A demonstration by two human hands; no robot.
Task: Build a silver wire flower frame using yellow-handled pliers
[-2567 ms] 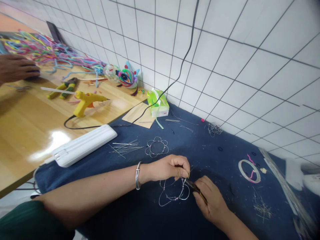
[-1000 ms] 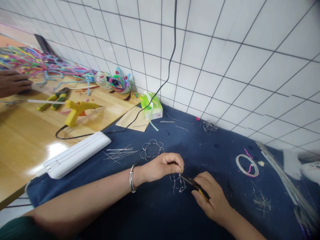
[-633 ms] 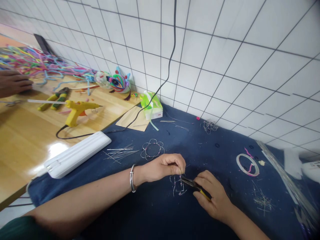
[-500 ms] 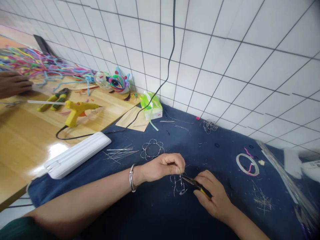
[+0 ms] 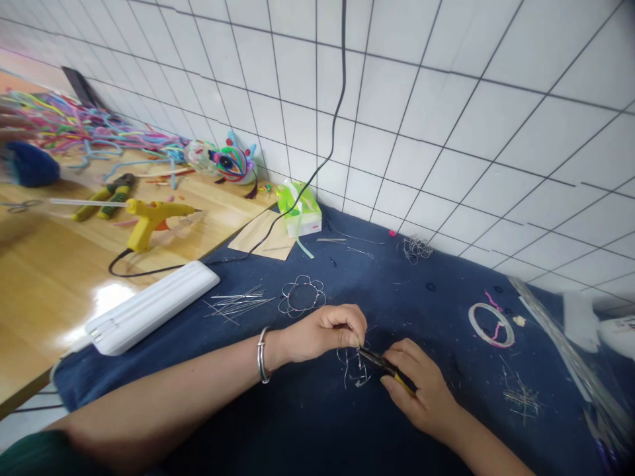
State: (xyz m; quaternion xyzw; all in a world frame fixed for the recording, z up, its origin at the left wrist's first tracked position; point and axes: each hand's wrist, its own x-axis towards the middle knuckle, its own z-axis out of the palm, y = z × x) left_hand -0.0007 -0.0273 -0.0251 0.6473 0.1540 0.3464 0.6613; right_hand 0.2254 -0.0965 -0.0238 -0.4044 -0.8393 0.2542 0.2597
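Over the navy cloth (image 5: 297,430), my L hand (image 5: 322,334) pinches the top of the wire piece (image 5: 367,374), which hangs just below my fingertips; my R hand (image 5: 419,383) is closed round the pliers (image 5: 380,360), tips right at the wire — can't tell if they bite. Best, I'd say: hold the pinch close to the tips, squeeze gently, don't crush the beads (image 5: 360,365). Vs. earlier pics: co-worker's hand (image 5: 14,122), blurry now, is up off the blue thing (image 5: 34,165) — & my piece hangs more edge-on, approx. side-view.
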